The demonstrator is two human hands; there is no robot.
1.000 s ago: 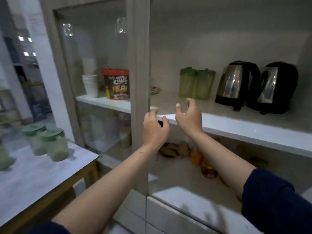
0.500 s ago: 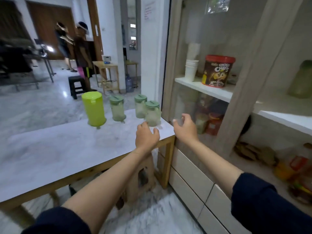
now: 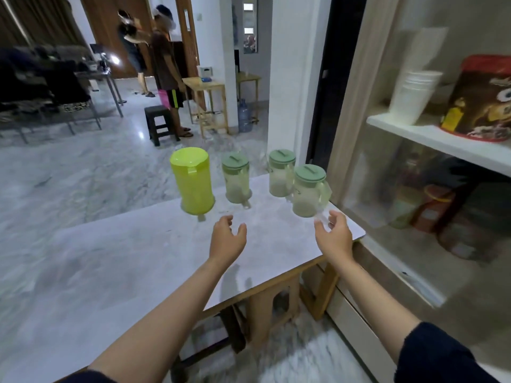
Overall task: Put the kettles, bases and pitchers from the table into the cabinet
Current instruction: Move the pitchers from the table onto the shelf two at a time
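Several pitchers stand at the far edge of the marble-topped table [image 3: 138, 258]: a bright yellow-green pitcher [image 3: 192, 181] on the left, then three pale translucent ones with green lids [image 3: 236, 178] [image 3: 281, 172] [image 3: 308, 190]. My left hand [image 3: 228, 239] hovers open over the table, just short of the second pitcher. My right hand [image 3: 333, 234] is open with its fingertips at the handle of the rightmost pitcher. The cabinet [image 3: 431, 128] stands at the right behind a glass door; no kettles show in this view.
On the cabinet shelf sit stacked white cups [image 3: 414, 95] and a red-lidded cereal tub [image 3: 481, 98]; jars stand on the shelf below. Two people [image 3: 163, 59] stand in the room beyond, near a dark stool [image 3: 160, 120] and wooden side tables.
My view has swung left from the cabinet shelf with the two kettles to the table. Both hands came away from the cabinet and reached out toward the pitchers.
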